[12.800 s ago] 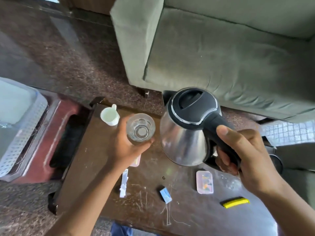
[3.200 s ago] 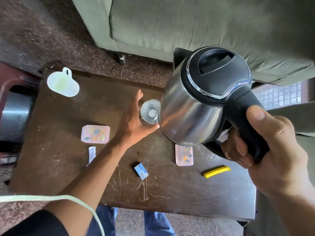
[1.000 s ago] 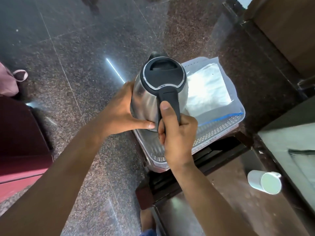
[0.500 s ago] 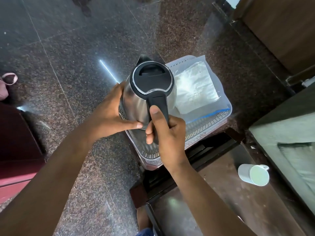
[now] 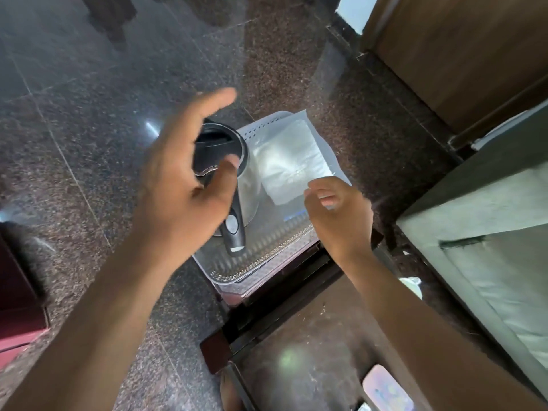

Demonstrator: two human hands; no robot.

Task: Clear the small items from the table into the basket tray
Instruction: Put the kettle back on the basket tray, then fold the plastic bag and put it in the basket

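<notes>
Your left grip [image 5: 181, 185] and right grip [image 5: 338, 212] are bare, ringless; both forearms show uncovered, no sleeves or watch.

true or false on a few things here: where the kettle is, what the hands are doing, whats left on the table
1. The kettle stands in the basket tray. True.
2. The right hand grips the kettle handle. False: it is open, off the handle.
3. The left hand is open, holding nothing. True.
4. The tray holds only the kettle. False: a white packet lies beside it.
5. A pill box lies on the table. True.
</notes>
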